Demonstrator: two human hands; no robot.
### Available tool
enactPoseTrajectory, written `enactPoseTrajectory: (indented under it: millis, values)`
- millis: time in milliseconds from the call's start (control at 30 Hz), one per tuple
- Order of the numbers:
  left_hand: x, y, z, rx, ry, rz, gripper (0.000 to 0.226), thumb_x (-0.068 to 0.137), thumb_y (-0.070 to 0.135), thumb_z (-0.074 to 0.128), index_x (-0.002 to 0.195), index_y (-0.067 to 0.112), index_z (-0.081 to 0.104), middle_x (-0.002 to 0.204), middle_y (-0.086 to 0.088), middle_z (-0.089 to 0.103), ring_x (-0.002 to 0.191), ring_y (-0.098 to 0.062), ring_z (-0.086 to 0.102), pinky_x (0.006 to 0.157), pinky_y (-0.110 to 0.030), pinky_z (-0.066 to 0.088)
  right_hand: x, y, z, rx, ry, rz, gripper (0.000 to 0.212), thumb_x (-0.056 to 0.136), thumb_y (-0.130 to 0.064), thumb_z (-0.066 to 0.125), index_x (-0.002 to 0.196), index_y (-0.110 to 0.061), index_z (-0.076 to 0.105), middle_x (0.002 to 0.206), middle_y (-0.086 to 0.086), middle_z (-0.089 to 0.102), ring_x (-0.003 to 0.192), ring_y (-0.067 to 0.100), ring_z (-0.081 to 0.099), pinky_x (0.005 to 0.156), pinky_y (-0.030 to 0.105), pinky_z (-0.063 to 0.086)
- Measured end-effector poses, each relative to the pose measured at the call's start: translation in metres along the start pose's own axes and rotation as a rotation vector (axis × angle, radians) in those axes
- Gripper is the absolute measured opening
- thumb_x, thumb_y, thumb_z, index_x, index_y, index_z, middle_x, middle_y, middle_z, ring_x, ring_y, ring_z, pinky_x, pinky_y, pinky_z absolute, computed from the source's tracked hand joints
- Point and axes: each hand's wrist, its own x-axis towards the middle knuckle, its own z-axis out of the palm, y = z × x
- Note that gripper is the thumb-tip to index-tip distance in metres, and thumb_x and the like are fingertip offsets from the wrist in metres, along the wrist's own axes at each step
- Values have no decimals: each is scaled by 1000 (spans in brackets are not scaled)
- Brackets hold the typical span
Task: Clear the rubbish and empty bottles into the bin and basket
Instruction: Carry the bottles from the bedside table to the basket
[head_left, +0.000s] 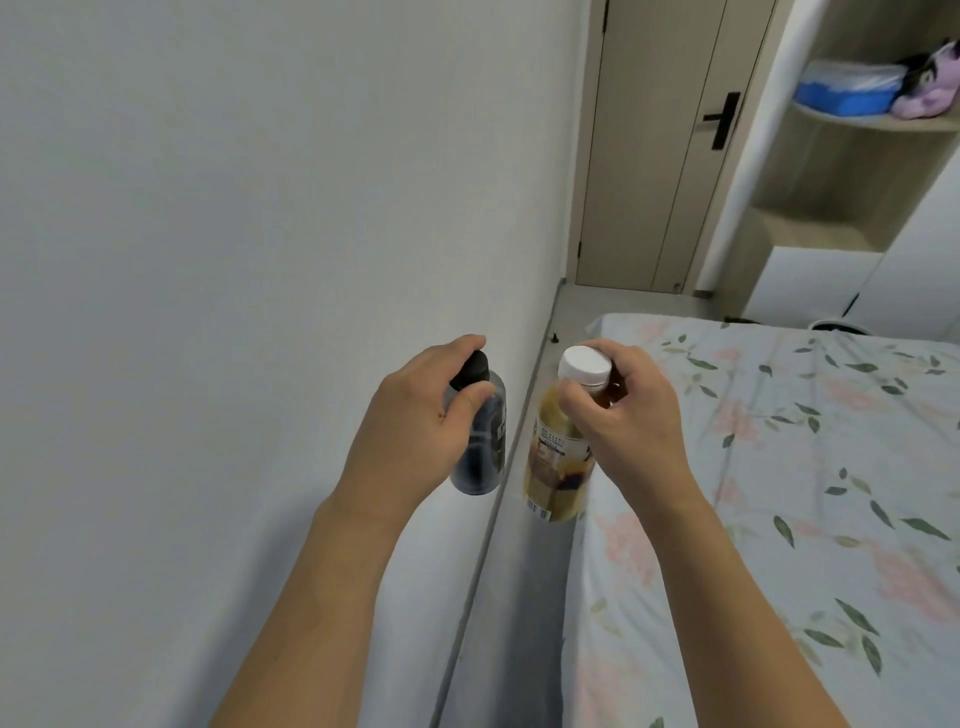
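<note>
Her left hand (415, 410) pinches a dark, black-capped plastic bottle (480, 441) by its neck; her right hand (623, 415) grips a white-capped amber bottle (558, 457), 2 empties dangling, probably basket-bound, beside the floral bed (779, 493).

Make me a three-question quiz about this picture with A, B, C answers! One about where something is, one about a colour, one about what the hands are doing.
1. Where is the bed?
A. Right of the bottles
B. Left of the bottles
C. Behind the door

2. What colour is the cap on the yellowish bottle?
A. Red
B. White
C. Green

3. What is the left hand doing?
A. Lying flat on the bed
B. Gripping the dark bottle
C. Turning the door handle

Answers: 1 A, the floral sheet fills the right side. 2 B, the lid is plain white. 3 B, fingers curl round its neck; the right hand holds the other.
</note>
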Motion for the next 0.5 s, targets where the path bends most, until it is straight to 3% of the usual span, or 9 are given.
enactPoseTrajectory:
  millis: [233, 500]
  values:
    - [68, -30, 15, -104, -90, -10, 40, 91, 25, 62, 130, 31, 57, 119, 11, 63, 106, -7, 57, 96, -26, 48, 46, 5, 8, -60, 114, -13, 31, 79, -21, 69, 100, -39, 55, 96, -13, 57, 93, 7, 55, 83, 33, 53]
    - [146, -32, 51, -134, -108, 7, 39, 91, 24, 63, 130, 31, 58, 122, 10, 62, 106, -14, 59, 99, -35, 49, 97, 30, 3, -68, 232, 69, 35, 79, -24, 68, 112, -25, 59, 102, -9, 57, 97, 10, 56, 84, 29, 53]
